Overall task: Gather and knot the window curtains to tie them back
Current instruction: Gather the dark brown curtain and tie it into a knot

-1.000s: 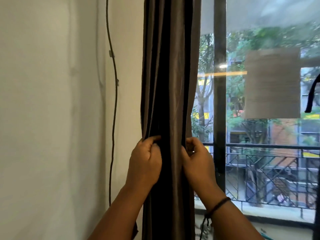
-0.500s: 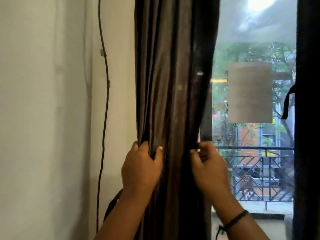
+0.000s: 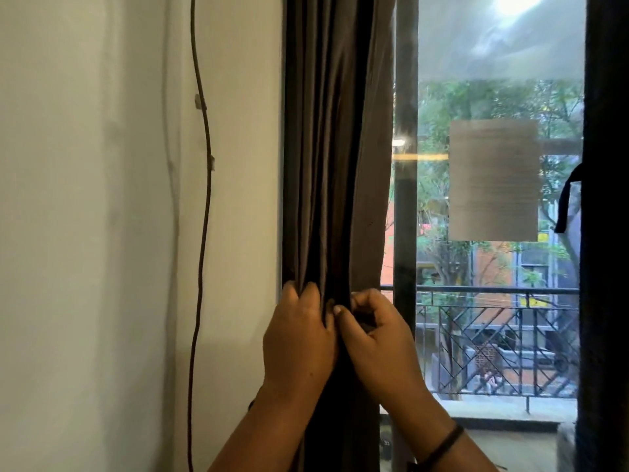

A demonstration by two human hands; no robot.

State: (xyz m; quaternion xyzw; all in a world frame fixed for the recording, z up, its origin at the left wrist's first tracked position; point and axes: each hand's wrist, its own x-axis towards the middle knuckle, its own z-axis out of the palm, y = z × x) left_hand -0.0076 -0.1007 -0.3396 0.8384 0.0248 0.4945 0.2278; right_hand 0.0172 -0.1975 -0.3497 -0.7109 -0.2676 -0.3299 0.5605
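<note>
A pale wall [image 3: 85,233] fills the left half of the view, plain and slightly uneven. To its right stands a tall window [image 3: 493,46] with a dark upright frame post [image 3: 405,199], looking out on trees, a brick building and a black balcony railing [image 3: 493,291]. A blurred brownish rectangle [image 3: 493,180] sits on the glass.

Between wall and window hangs the curtain [image 3: 333,148], a dark brown fabric with a faint sheen. It is drawn together into a narrow column of deep vertical folds, lighter along the ridges and nearly black in the creases, and it runs from the top edge of the view down behind the person's forearms. A second dark curtain [image 3: 606,233] stands at the far right edge, with a dark strip [image 3: 566,202] hanging off its left side.

A thin dark cable [image 3: 204,199] runs down the wall, held by small clips [image 3: 197,100].

The left hand [image 3: 299,338] grips the bunched folds, fingers curled over their left side. The right hand [image 3: 377,332] touches it, thumb and curled fingers pinching the curtain's right folds. A dark band [image 3: 442,441] circles the right wrist.
</note>
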